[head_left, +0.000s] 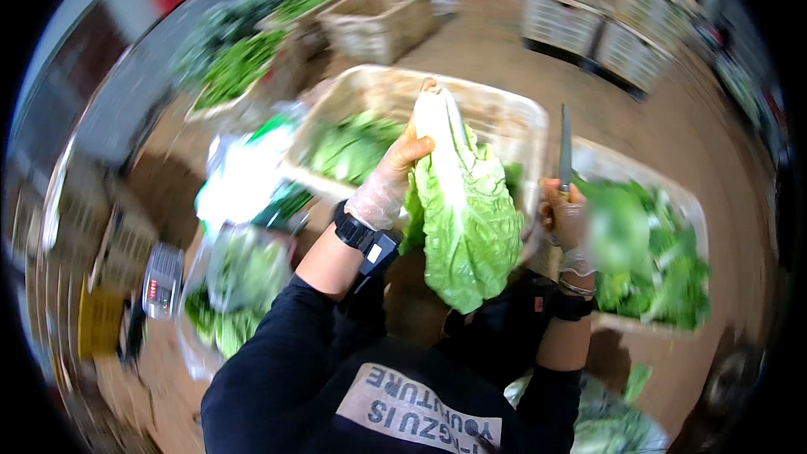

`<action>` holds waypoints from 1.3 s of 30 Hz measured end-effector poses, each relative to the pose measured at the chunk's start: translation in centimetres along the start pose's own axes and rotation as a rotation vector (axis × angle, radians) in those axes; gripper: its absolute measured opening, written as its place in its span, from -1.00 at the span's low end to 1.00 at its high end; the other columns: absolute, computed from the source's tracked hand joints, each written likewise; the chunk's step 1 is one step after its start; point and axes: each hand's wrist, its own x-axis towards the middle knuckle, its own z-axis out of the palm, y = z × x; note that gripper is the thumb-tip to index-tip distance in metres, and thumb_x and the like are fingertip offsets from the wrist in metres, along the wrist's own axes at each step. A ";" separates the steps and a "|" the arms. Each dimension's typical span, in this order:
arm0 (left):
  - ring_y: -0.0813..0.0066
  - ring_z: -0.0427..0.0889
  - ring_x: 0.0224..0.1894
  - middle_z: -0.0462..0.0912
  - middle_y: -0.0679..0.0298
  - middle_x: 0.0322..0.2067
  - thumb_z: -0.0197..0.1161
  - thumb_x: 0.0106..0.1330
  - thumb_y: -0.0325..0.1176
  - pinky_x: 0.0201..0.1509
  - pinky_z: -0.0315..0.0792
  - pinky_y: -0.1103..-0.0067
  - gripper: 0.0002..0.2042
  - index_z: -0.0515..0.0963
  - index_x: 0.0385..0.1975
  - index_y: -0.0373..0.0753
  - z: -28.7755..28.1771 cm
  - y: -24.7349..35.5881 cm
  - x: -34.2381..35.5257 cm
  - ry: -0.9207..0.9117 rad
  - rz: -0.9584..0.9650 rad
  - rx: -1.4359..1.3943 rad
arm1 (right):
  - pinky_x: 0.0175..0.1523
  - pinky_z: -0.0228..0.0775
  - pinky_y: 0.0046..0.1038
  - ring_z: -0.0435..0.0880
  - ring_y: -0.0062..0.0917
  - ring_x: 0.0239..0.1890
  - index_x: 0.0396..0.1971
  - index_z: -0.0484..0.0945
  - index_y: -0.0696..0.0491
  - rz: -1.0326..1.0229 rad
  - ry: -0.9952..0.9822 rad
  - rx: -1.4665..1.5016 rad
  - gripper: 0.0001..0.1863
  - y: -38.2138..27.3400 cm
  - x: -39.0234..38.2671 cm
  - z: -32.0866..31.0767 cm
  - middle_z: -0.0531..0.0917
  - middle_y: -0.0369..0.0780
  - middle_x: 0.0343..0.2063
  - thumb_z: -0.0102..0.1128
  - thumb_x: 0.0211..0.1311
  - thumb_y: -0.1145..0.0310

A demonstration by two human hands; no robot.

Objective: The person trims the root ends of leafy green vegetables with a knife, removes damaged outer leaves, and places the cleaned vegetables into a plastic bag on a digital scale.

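Left hand (395, 170) grips cabbage (464, 210); right hand (563, 217) grips knife (565, 151).

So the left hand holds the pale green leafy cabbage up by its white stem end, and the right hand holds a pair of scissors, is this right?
Not quite. The right hand holds a knife with a long narrow blade pointing up, not scissors; the head view shows it. The rest stands: the left hand holds the pale green leafy cabbage up by its white stem end.

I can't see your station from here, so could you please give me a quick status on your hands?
Left hand grips a leafy cabbage by its white base, leaves hanging down. Right hand holds a knife, blade pointing up, apart from the cabbage. Crate of greens behind.
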 end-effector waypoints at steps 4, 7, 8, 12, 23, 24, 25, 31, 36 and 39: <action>0.28 0.51 -0.10 0.46 0.12 -0.07 0.07 0.15 -0.03 0.02 0.38 0.33 -0.40 0.22 0.14 -0.25 -5.5 9.0 -10.6 0.335 0.171 0.028 | -0.70 0.13 -0.65 0.30 -0.74 -0.78 -0.22 0.46 0.07 -0.235 -0.280 -0.274 -0.72 2.6 4.2 5.7 0.42 -0.37 -0.73 0.11 0.17 0.20; 0.24 0.53 -0.13 0.49 0.12 -0.07 -0.08 0.20 0.04 0.00 0.40 0.32 -0.43 0.32 0.06 -0.30 -7.1 15.2 -21.0 0.527 0.369 -0.201 | -0.75 0.07 -0.67 0.29 -0.75 -0.82 -0.21 0.44 0.09 0.086 -0.431 -0.205 -0.72 4.2 4.2 11.2 0.41 -0.37 -0.74 0.09 0.19 0.22; 0.21 0.53 -0.13 0.48 0.11 -0.06 -0.09 0.20 0.06 -0.01 0.40 0.31 -0.43 0.33 0.06 -0.27 -9.1 16.8 -24.7 0.517 0.483 -0.216 | -0.76 0.07 -0.67 0.29 -0.75 -0.82 -0.23 0.45 0.09 0.078 -0.480 -0.226 -0.74 4.8 3.7 13.1 0.41 -0.37 -0.74 0.08 0.19 0.23; 0.18 0.40 -0.15 0.38 0.10 -0.04 -0.09 0.25 -0.02 -0.08 0.34 0.34 -0.52 0.33 0.08 -0.17 -13.5 19.7 -36.5 0.302 0.580 -0.045 | -0.75 0.07 -0.67 0.29 -0.75 -0.83 -0.28 0.46 0.09 0.007 -0.600 -0.262 -0.78 5.7 1.2 19.5 0.40 -0.37 -0.74 0.09 0.17 0.26; 0.43 0.47 -0.07 0.43 0.23 -0.09 0.39 -0.17 0.08 -0.08 0.45 0.51 -0.01 0.00 0.27 -0.15 -9.8 14.6 -26.8 0.483 0.200 0.450 | -0.57 0.31 -0.63 0.47 -0.69 -0.67 -0.17 0.50 0.11 -0.087 -0.779 -0.303 -0.64 -7.9 -9.9 26.0 0.52 -0.32 -0.64 0.18 0.06 0.22; 0.47 0.46 -0.06 0.42 0.26 -0.06 0.42 -0.21 0.05 -0.05 0.42 0.56 0.03 -0.02 0.27 -0.18 -9.5 13.7 -24.9 0.468 0.154 0.521 | -0.53 0.37 -0.60 0.53 -0.64 -0.64 -0.12 0.49 0.13 -0.098 -0.791 -0.319 -0.57 -8.7 -10.1 26.3 0.56 -0.27 -0.61 0.20 0.04 0.18; 0.50 0.45 -0.05 0.40 0.30 -0.04 0.46 -0.25 0.02 -0.02 0.40 0.61 0.07 -0.03 0.28 -0.20 -9.2 12.7 -23.0 0.450 0.108 0.594 | -0.47 0.41 -0.54 0.58 -0.54 -0.58 -0.12 0.48 0.14 -0.168 -0.775 -0.373 -0.52 -8.3 -10.0 26.9 0.60 -0.19 -0.56 0.22 -0.01 0.15; 0.43 0.16 0.21 0.15 0.15 0.19 0.29 0.01 0.09 0.25 0.09 0.52 -0.07 -0.03 0.26 -0.31 -8.8 9.5 -16.7 0.144 -0.150 0.838 | -0.27 0.45 -0.36 0.61 -0.22 -0.39 -0.20 0.52 0.15 -0.420 -0.664 -0.578 -0.51 -5.2 -6.4 24.5 0.60 -0.01 -0.47 0.25 -0.15 0.15; 0.45 0.27 0.14 0.30 0.18 0.10 0.21 0.17 -0.13 0.20 0.16 0.56 -0.29 0.04 0.24 -0.29 -6.8 9.3 -13.4 -0.002 -0.403 0.763 | -0.48 0.37 -0.59 0.50 -0.69 -0.61 -0.36 0.58 0.15 -0.120 -0.796 -0.421 -0.70 -6.5 -4.1 19.6 0.56 -0.26 -0.65 0.19 -0.13 0.29; 0.52 0.39 0.00 0.41 0.24 0.00 0.26 0.13 -0.20 0.08 0.27 0.60 -0.28 0.05 0.25 -0.27 -7.4 7.6 -12.0 -0.078 -0.474 0.549 | -0.51 0.28 -0.63 0.42 -0.74 -0.63 -0.34 0.60 0.11 0.006 -0.912 -0.532 -0.72 -7.7 -2.6 15.6 0.48 -0.36 -0.70 0.18 -0.10 0.31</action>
